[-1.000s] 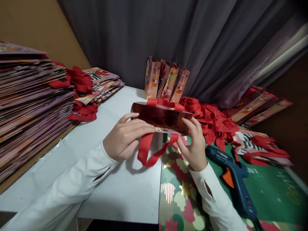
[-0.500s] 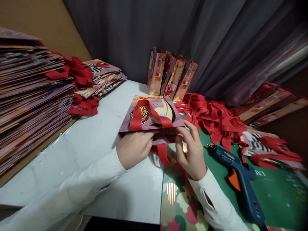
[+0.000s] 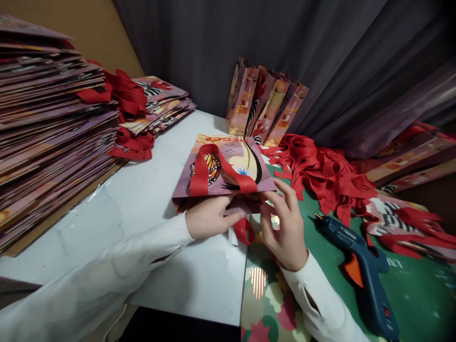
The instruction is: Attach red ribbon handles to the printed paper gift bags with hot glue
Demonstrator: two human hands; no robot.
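A purple paper bag (image 3: 228, 161) with a butterfly print lies in front of me, its mouth towards me. A red ribbon handle (image 3: 201, 173) loops over its upper face, and a second red ribbon (image 3: 244, 232) hangs below the mouth. My left hand (image 3: 208, 218) reaches into the mouth; its thumb shows, but the other fingers are hidden inside. At the right corner, my right hand (image 3: 283, 223) has its curled fingers on the bag's edge. A blue glue gun (image 3: 356, 261) with an orange trigger lies right of that hand.
Flat bags form a tall stack (image 3: 53, 128) on the left, with red ribbons (image 3: 130, 92) beside it. Upright bags (image 3: 265, 102) stand by the grey curtain (image 3: 213, 57). A heap of red ribbons (image 3: 324, 171) and another bag (image 3: 395, 216) lie to the right.
My left hand has pushed deeper into the bag and its thumb has come away from the other fingers. The lower ribbon hangs in a tighter loop. The view has shifted slightly.
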